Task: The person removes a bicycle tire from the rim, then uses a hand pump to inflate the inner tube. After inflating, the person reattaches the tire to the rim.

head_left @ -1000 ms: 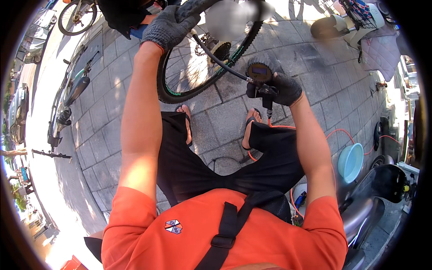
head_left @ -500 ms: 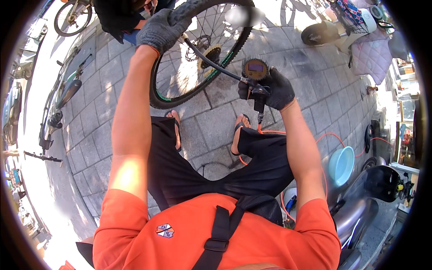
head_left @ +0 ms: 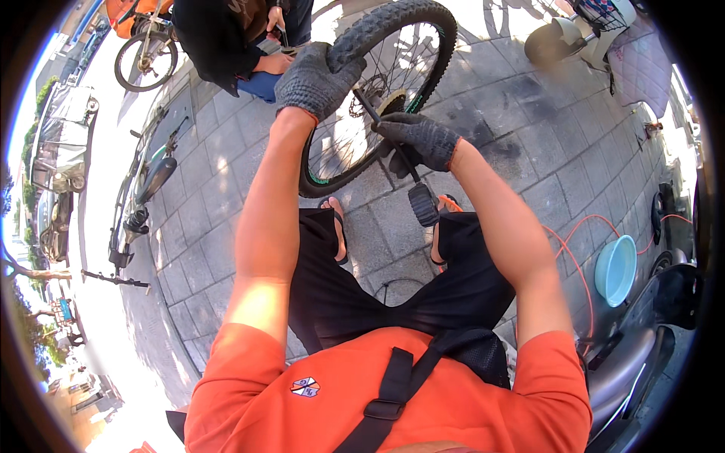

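My left hand (head_left: 321, 83), in a grey knit glove, is wrapped round the knobby tyre of a bicycle wheel (head_left: 438, 57), which stands tilted in front of me with its spokes, disc rotor and gold cassette showing. A short black air hose (head_left: 367, 104) runs from the rim beside that hand. My gloved right hand (head_left: 421, 141) has its fingers closed round this hose a little way from the rim. The tyre inflator (head_left: 423, 205) hangs below at the hose's other end, a black body seen from its ribbed side; its gauge face is hidden. The valve itself is too small to make out.
Another person (head_left: 219, 45) crouches at the far left, hands on something small. An orange air line (head_left: 578, 264) curls over the paving near a light-blue basin (head_left: 615, 270). Parked scooters stand at right; a bicycle (head_left: 147, 60) and a folded scooter-like frame (head_left: 136, 219) stand left.
My right hand has let go of the inflator and moved up onto its hose, leaving the inflator dangling. My left hand stays on the tyre. The whole view has shifted.
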Available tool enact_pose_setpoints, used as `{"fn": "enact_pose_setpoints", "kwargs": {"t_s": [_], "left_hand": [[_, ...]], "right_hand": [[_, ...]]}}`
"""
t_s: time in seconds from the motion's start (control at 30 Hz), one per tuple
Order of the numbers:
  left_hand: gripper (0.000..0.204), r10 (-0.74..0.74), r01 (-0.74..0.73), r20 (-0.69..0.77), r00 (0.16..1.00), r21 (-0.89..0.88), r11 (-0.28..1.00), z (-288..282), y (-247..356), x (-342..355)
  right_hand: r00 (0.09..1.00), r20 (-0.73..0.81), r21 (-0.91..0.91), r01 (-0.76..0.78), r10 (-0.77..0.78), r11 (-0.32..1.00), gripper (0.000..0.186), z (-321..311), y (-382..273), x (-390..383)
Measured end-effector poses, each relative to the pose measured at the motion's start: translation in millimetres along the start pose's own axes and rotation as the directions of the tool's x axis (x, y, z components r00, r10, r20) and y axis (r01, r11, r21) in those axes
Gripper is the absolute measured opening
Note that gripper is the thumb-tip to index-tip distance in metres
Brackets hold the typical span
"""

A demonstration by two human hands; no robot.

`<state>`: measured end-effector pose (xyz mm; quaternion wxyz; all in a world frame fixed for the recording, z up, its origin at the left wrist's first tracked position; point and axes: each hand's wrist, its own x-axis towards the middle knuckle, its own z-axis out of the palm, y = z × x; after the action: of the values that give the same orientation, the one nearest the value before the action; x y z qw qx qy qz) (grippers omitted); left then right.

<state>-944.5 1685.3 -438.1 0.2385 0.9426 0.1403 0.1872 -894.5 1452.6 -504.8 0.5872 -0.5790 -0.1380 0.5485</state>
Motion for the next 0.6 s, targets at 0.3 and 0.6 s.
{"fn": "enact_pose_setpoints", "kwargs": {"t_s": [0.3,0.6], "left_hand": [[0.051,-0.006,0.033,-0.201,0.98,0.13,0.991,5,18,-21],[0.053,-0.11,0.107,-0.047,0.993,-0.057,0.993,-6,54,-30]], "right_hand": [[0.712,-0.328,-0.63,0.326,-0.621,0.705,0.032,43,-4,71],[0.719,-0.157,-0.967,0.027,-0.677,0.253,0.053,-36,17,92]]}}
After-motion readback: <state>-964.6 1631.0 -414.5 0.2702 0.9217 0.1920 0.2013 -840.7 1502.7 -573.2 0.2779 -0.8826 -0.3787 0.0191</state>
